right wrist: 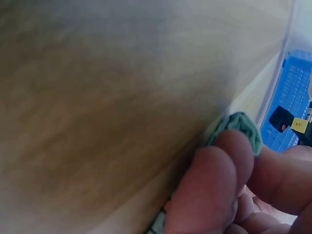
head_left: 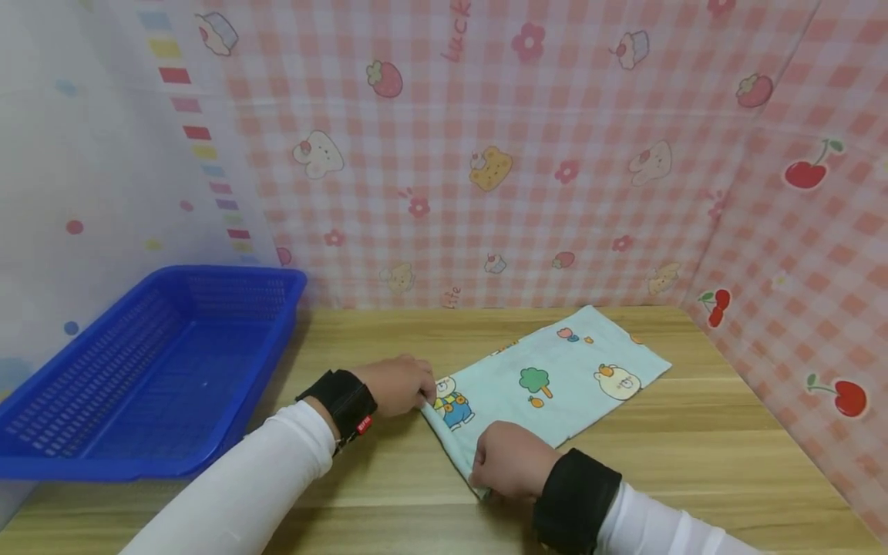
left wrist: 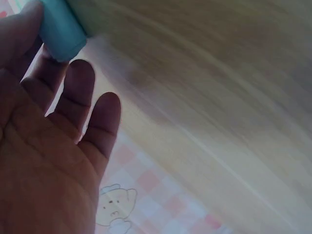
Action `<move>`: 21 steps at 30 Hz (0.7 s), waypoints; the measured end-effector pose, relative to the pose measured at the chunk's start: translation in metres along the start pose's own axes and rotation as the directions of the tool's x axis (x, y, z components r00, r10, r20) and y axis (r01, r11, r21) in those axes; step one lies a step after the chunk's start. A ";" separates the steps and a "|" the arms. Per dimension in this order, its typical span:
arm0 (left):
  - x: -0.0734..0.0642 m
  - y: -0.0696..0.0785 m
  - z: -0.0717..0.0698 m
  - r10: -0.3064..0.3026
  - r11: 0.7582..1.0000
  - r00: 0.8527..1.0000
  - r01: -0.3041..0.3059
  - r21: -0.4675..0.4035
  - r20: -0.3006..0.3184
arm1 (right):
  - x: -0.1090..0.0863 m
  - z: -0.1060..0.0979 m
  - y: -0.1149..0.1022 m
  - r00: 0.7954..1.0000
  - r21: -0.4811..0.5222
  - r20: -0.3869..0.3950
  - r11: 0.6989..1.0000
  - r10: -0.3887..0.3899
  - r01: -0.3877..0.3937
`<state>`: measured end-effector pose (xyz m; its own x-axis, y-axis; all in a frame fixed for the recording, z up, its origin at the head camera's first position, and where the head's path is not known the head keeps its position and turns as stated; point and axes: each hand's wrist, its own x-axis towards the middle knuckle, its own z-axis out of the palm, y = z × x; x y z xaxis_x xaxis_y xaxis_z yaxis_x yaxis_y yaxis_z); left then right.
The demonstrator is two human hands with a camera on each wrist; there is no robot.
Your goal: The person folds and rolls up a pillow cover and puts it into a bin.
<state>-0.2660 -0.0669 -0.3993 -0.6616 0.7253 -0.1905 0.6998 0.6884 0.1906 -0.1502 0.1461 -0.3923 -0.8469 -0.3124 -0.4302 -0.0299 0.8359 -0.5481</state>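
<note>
A light mint cloth (head_left: 506, 393) printed with bears, a tree and fruit lies slantwise on the wooden table, its near-left edge rolled into a narrow tube. At the far end of that roll, my left hand (head_left: 398, 385) pinches the cloth; the left wrist view shows the rolled end (left wrist: 63, 31) between thumb and fingers, the other fingers loosely extended. My right hand (head_left: 513, 462) grips the roll's near end, and in the right wrist view the coiled layers (right wrist: 239, 124) stick out between thumb and fingertips. The rest of the cloth stretches flat toward the back right.
On the left stands a blue plastic basket (head_left: 239, 416) with perforated sides. Fabric printed with pink checks (head_left: 444, 208) hangs behind the wooden table (head_left: 666, 478) and along its right side. Both wrists wear black bands (head_left: 577, 497) over white sleeves.
</note>
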 end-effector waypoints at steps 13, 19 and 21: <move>0.007 0.006 0.000 -0.101 0.984 0.994 0.092 -0.154 -0.046 | 0.000 0.002 0.003 0.997 0.000 -0.081 1.000 -0.011 0.011; -0.005 0.005 0.002 -0.005 1.000 0.993 0.002 -0.027 -0.121 | -0.009 0.013 -0.009 0.981 -0.249 -0.144 0.964 -0.130 0.091; -0.009 0.005 0.002 0.027 1.000 0.991 -0.027 0.002 -0.129 | -0.012 0.017 -0.011 0.970 -0.343 -0.155 0.931 -0.185 0.123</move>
<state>-0.2561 -0.0699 -0.3984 -0.6715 0.7387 -0.0589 0.7182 0.6683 0.1937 -0.1305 0.1329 -0.3929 -0.8986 -0.3881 -0.2046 -0.3142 0.8948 -0.3173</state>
